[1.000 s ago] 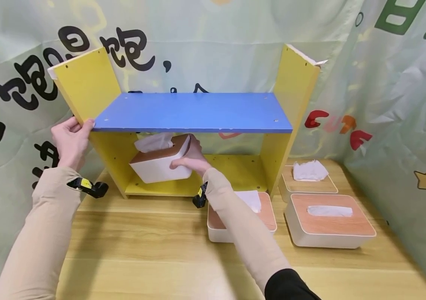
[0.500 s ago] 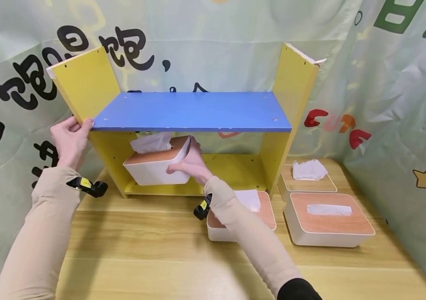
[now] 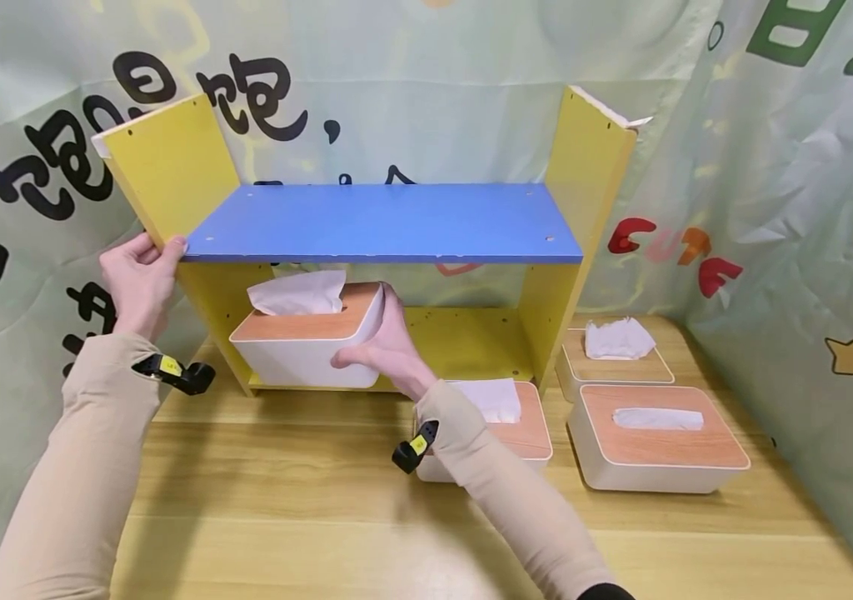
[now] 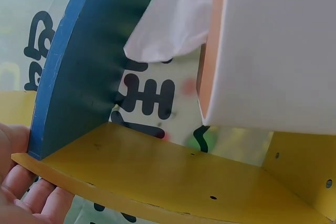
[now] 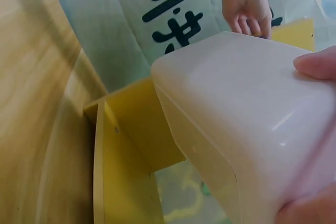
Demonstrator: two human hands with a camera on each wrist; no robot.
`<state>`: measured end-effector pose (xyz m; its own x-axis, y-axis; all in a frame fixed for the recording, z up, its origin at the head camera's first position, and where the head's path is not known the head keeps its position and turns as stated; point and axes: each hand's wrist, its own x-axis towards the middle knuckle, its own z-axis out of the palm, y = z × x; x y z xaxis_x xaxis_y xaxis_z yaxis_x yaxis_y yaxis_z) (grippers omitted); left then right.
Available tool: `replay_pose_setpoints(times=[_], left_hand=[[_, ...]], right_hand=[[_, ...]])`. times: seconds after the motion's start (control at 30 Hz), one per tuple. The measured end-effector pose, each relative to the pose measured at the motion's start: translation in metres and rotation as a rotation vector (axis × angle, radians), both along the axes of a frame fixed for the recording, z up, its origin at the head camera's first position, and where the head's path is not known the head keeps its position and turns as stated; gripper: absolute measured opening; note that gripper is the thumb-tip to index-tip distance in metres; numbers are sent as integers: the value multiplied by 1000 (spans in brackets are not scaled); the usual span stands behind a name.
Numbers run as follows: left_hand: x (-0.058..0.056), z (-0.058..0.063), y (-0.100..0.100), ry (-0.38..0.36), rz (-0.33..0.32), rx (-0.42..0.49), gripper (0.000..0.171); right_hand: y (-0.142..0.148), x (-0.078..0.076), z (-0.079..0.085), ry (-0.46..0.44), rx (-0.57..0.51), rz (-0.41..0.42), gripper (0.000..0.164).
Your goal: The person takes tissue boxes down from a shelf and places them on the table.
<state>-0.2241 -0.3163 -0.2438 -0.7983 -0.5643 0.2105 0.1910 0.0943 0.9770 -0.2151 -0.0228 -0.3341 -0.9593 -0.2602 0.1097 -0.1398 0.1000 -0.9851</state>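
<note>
In the head view a white tissue box [image 3: 299, 362] with a wood-look lid and a tissue sticking up is at the lower left opening of a yellow and blue shelf [image 3: 389, 221]. My right hand [image 3: 391, 346] grips the box by its right end, thumb across the front. The box overlaps the front edge of the yellow bottom board; in the right wrist view its underside [image 5: 226, 77] shows, raised off that board. My left hand [image 3: 140, 279] holds the shelf's left side panel [image 3: 172, 162], thumb at the blue board's front corner; its fingers [image 4: 39, 195] curl behind the panel in the left wrist view.
One tissue box [image 3: 527, 433] stands before the shelf, partly behind my right forearm. To the right are another pink-lidded box [image 3: 666, 475] and a paler-lidded one [image 3: 576, 358] behind it. A printed cloth [image 3: 434, 125] hangs behind the wooden table [image 3: 284, 500].
My right hand has brought the tissue box left and toward me, out from under the blue board, and its tilt has lessened. The left hand keeps its place on the shelf.
</note>
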Motion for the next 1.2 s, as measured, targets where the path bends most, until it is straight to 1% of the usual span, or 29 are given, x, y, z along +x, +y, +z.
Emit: replay_pose_setpoints(times=[0.13,0.3,0.43,0.57,0.7,0.9,1.07,1.2], left_hand=[[0,-1,0,-1,0,-8,48],[-1,-1,-1,-6,6,-18,48],[-1,-1,0,13,1,3,47],[-1,-1,0,31,-9,26,46],[-1,-1,0,30,-8,34,46],[-1,0,0,28,-3,37,47],[-1,0,1,29,-6,44,47],[-1,0,0,23,-5,29,47]], right_hand=[[2,11,-3,-3,-27,1,135],[5,23,-8,26,-42,20,134],[6,33,-13,39,-48,38,132],[7,42,-20,27,-39,47,131],[6,50,-28,29,-31,53,131],[3,57,-41,77,-40,64,129],[5,60,-51,72,-60,95,129],[5,62,-58,80,-90,121,130]])
